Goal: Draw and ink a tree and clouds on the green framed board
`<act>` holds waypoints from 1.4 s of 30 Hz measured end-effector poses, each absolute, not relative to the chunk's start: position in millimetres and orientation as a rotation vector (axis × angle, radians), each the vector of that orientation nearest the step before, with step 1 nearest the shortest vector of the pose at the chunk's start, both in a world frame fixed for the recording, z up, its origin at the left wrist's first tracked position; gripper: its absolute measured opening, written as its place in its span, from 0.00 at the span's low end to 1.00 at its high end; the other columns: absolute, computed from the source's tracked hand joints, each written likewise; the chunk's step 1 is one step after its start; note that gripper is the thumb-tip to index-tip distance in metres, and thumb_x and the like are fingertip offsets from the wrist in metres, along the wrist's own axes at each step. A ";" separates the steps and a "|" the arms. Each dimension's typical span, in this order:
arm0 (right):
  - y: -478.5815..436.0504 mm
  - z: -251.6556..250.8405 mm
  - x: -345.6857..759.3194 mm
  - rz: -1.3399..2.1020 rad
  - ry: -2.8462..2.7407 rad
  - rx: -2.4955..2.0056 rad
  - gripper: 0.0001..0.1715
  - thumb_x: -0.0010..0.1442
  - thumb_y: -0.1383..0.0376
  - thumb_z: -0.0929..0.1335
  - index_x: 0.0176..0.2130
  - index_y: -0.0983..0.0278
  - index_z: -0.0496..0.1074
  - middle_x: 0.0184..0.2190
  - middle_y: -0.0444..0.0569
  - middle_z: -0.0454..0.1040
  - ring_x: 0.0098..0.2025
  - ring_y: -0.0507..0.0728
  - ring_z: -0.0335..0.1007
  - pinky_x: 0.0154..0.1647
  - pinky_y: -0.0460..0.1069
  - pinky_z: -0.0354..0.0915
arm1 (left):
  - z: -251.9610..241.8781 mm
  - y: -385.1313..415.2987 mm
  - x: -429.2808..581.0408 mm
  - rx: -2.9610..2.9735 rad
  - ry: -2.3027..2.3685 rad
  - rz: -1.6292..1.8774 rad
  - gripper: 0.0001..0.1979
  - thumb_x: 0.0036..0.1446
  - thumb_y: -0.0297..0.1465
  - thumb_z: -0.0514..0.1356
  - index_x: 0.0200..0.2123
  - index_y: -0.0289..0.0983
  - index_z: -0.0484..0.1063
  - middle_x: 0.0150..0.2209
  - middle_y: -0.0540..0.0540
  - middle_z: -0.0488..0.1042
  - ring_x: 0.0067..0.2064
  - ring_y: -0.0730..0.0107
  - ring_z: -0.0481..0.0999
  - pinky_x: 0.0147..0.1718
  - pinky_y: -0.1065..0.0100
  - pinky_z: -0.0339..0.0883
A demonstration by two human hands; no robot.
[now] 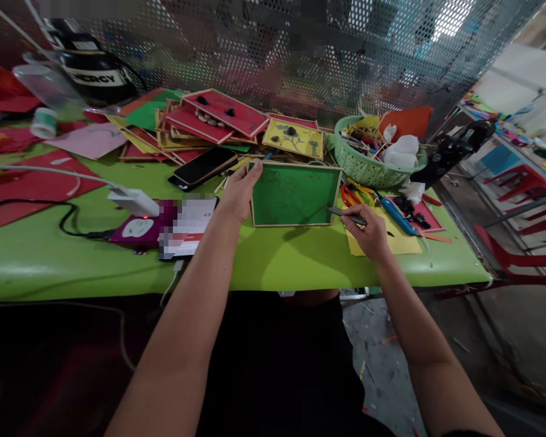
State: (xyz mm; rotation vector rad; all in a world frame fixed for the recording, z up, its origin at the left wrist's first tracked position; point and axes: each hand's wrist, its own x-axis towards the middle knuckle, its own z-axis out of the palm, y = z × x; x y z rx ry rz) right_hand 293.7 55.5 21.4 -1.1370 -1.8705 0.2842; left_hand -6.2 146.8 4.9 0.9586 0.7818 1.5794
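Note:
A green board [291, 197] with a thin wooden frame is tilted up above the table, faint dark lines on its face. My left hand [242, 193] grips its left edge, thumb over the upper left corner. In my right hand [366, 229] is a dark pen [353, 218], its tip by the board's lower right part. Whether the tip touches the surface I cannot tell. Below my right hand lies a yellow sheet [391, 233]. Beside it rests a blue-handled tool [398, 215], probably a glue gun.
Framed red boards [227, 112] are piled at the back, next to a yellow decorated one [293, 138]. A green basket [368, 167] holds sticks and scraps. Left of me are a black phone [203, 169], a lit phone [188, 224] and a purple power strip [141, 227] with cables.

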 end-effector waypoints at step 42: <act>55.8 22.9 293.5 0.304 -1.859 -1.166 0.06 0.63 0.61 0.71 0.38 0.61 0.75 0.31 0.45 0.80 0.29 0.52 0.74 0.32 0.48 0.69 | 4.7 147.9 -6.2 0.931 0.793 1.570 0.23 0.48 0.49 0.73 0.37 0.40 0.75 0.41 0.41 0.83 0.53 0.45 0.81 0.49 0.47 0.79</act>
